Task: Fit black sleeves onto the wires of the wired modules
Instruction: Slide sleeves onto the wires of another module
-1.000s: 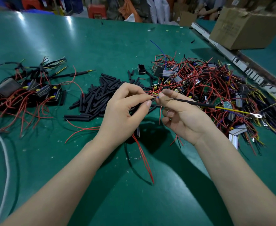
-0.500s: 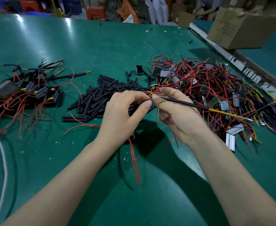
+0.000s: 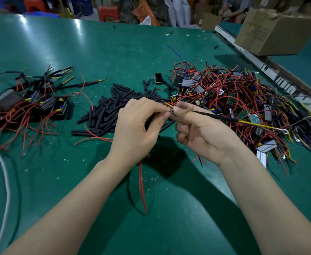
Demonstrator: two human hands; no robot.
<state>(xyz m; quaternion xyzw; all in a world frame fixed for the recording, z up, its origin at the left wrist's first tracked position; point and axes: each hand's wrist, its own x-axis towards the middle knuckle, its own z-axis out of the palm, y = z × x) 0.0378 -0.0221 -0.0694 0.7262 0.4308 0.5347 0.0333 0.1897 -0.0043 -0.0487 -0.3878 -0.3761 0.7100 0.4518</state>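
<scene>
Green matting covers the counter (image 3: pixel 114 52), and both hands meet above its middle. The left hand (image 3: pixel 138 126) has its fingers curled, pinching the near ends of thin wires at its fingertips. The right hand (image 3: pixel 202 133) pinches a slim black sleeve (image 3: pixel 219 117) already slid over a yellow wire with a metal ring terminal (image 3: pixel 285 131), which points off to the right. Two red wires (image 3: pixel 142 188) hang below the left hand. A heap of loose black sleeve pieces (image 3: pixel 114 111) lies just behind the hands. Unsleeved modules in a red-wire tangle (image 3: pixel 242 96) sit at right; a smaller pile of sleeved modules (image 3: pixel 31 103) rests at left.
</scene>
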